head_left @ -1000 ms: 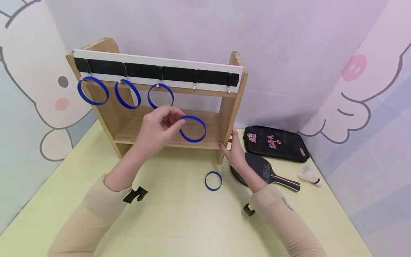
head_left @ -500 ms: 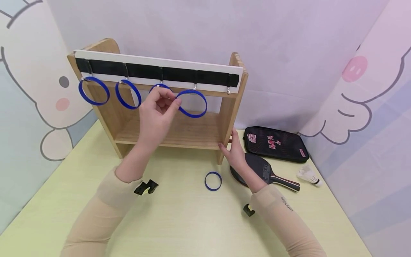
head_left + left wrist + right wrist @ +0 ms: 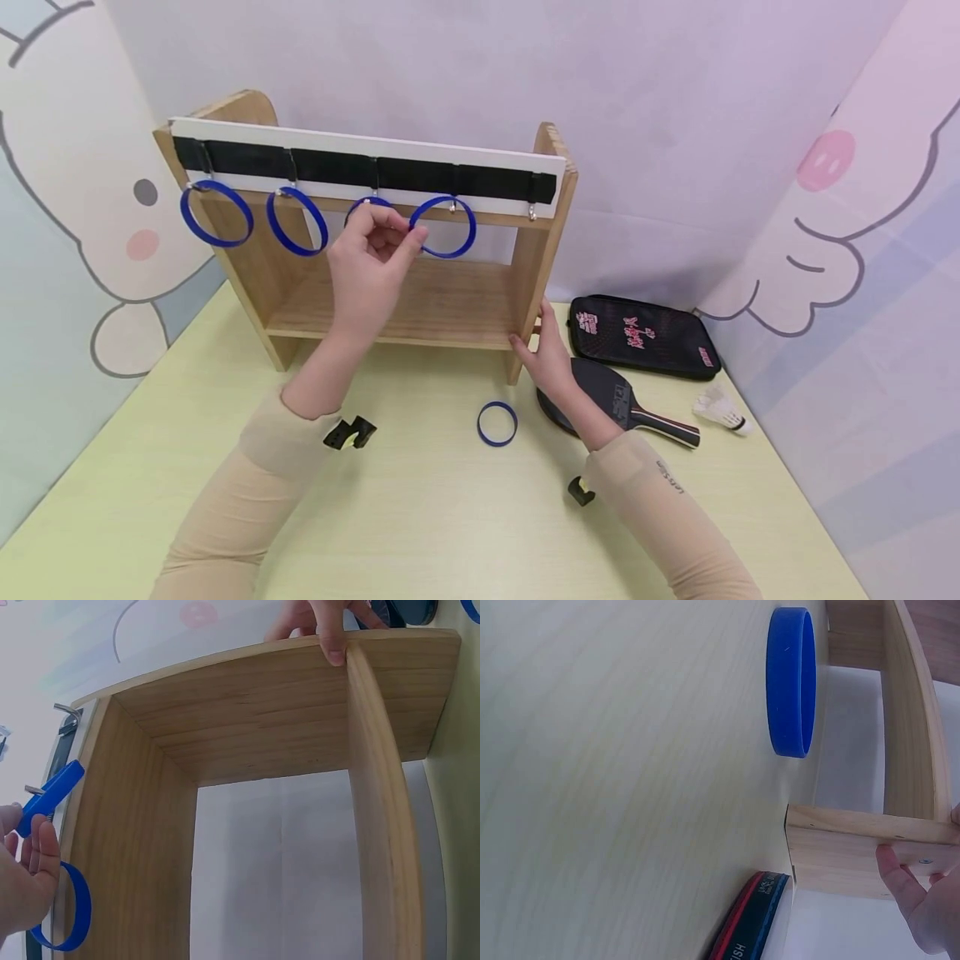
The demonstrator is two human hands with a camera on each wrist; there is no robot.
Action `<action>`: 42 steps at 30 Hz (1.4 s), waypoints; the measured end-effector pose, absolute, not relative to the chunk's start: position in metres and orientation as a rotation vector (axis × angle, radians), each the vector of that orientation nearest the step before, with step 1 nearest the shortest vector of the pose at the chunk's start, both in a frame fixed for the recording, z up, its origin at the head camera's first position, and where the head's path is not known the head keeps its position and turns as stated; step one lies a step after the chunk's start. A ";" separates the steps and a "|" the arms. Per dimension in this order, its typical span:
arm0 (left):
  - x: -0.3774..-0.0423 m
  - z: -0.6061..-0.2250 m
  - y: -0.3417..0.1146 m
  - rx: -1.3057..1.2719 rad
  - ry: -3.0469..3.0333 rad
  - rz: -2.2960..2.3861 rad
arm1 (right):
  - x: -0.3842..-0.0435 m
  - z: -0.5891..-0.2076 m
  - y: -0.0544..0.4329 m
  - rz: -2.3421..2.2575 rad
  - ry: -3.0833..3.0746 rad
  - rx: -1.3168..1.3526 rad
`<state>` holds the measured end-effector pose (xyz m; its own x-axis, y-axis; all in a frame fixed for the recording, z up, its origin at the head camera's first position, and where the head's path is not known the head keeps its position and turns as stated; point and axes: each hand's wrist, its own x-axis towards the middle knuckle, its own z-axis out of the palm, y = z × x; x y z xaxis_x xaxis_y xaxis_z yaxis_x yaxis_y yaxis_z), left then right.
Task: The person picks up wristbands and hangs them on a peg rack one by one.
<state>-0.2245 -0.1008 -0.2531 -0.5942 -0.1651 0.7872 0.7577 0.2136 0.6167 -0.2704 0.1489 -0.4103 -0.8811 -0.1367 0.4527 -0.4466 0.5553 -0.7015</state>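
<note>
In the head view my left hand (image 3: 367, 267) pinches a thin blue ring (image 3: 52, 791) by its left edge, between thumb and fingers. The ring surrounds the tip of the fourth hook (image 3: 453, 206) on a wooden shelf (image 3: 450, 296); in the left wrist view the hook's end pokes through the band. Blue rings hang from the three hooks to the left, the third partly hidden by my hand. My right hand (image 3: 550, 358) grips the shelf's lower right side panel, thumb at the front. Another blue ring (image 3: 785, 682) lies on the table before the shelf.
A fifth hook (image 3: 533, 212) at the right end bears no ring. Beside my right forearm lie a black table tennis bat (image 3: 600, 392), a black case (image 3: 643, 336) and a white shuttlecock (image 3: 722, 410). A fabric wall stands behind the shelf.
My left hand has raised the blue ring from in front of the shelf board up to the fourth hook, and the ring now encircles the hook's tip. The right hand stays put.
</note>
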 end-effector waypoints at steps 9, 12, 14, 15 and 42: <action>-0.227 -0.261 -0.102 -0.548 -1.750 -1.441 | -0.270 -0.409 0.148 1.262 -2.448 0.484; -0.225 -0.261 -0.103 -0.541 -1.765 -1.447 | -0.269 -0.409 0.148 1.258 -2.453 0.481; -0.222 -0.261 -0.104 -0.544 -1.771 -1.450 | -0.269 -0.409 0.148 1.257 -2.455 0.478; -0.221 -0.261 -0.105 -0.546 -1.775 -1.452 | -0.269 -0.409 0.148 1.258 -2.455 0.479; -0.179 -0.319 -0.099 -0.809 -2.260 -1.363 | -0.274 -0.407 0.156 1.404 -2.393 0.561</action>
